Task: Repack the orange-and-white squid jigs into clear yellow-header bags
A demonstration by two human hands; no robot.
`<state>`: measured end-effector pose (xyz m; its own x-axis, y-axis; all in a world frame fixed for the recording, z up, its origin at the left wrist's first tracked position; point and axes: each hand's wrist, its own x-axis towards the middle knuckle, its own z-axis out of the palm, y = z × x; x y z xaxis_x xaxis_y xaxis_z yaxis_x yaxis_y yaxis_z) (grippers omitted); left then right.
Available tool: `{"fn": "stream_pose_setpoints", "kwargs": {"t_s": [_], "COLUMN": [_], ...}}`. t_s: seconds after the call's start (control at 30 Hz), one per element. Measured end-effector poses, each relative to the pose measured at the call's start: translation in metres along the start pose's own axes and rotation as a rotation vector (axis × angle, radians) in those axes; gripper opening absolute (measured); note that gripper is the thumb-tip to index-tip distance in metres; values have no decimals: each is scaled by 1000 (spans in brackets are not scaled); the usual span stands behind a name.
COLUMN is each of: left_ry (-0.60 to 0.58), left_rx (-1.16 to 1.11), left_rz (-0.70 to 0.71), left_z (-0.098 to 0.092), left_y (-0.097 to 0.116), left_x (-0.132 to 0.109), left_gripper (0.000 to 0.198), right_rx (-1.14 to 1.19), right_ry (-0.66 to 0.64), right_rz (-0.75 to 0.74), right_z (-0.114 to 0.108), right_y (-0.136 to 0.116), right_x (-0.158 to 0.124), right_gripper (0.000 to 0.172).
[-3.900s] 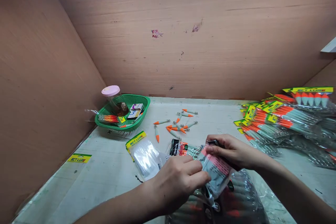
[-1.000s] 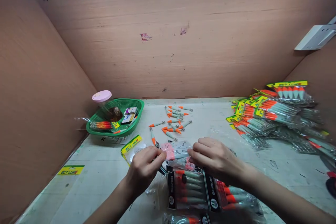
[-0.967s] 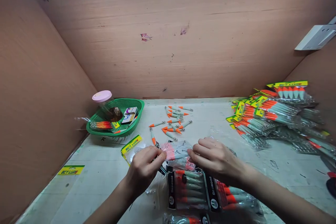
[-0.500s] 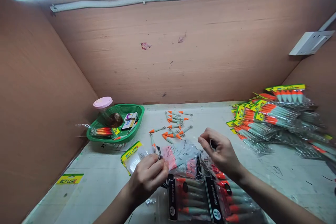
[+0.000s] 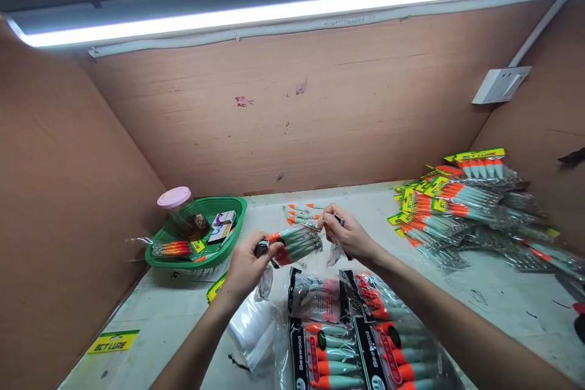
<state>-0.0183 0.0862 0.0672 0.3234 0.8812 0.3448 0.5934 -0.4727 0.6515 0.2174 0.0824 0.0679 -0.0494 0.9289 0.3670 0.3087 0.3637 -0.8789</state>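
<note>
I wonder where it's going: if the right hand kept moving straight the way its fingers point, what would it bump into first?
The right hand points left toward the bundle of lures that the left hand holds, so probably that; depth is unclear.

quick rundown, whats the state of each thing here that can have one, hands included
Left hand: shut on the small clear bag of orange-tipped lures, lifted off the table.
Right hand: pinching the bag's far end.
Pink-lidded clear jar: lid on, leaning in the green plastic basket.
Black-labelled lure packs: lying flat.
Yellow-labelled lure packs: piled.
Ceiling strip light: on.
</note>
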Motion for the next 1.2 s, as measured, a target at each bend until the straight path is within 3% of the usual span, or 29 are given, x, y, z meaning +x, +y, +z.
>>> {"fn": "stream_pose_setpoints", "kwargs": {"t_s": [0.13,0.23,0.37,0.53,0.6,0.73,0.83,0.93,1.07,1.2], "left_ry": [18,80,147,190,242,291,123,-136,-434,-533], "left_rx": [110,222,283,195,151,30,-74,-106,-53,-26], "left_rz": [-99,-202,-310,-292,-260,-172,-108,-96,-119,-149], "left_z": [3,14,26,4,-10,-27,-26,-15,10,28], "left_y": [-8,-11,-15,-24,-27,-29,-26,-20,-17,-16], "left_x": [28,50,80,96,91,69,48,25,-1,-15], "left_gripper": [27,22,6,25,35,25,14,34,16,23], "right_rx": [-208,-340,-464,-664,-720,-772,-827,-873,-884,-844], "right_ry": [15,-41,-95,-34,-125,-538,-743,-819,-880,-918], "right_rz": [15,50,81,164,157,156,188,208,219,188], "right_z": [2,15,26,1,-3,16,39,54,59,52], "right_y": [12,14,12,16,17,15,14,17,20,18], "right_x": [28,41,53,55,47,21,5,-2,0,2], "right_gripper": [29,24,25,27,26,21,21,22,21,20]}}
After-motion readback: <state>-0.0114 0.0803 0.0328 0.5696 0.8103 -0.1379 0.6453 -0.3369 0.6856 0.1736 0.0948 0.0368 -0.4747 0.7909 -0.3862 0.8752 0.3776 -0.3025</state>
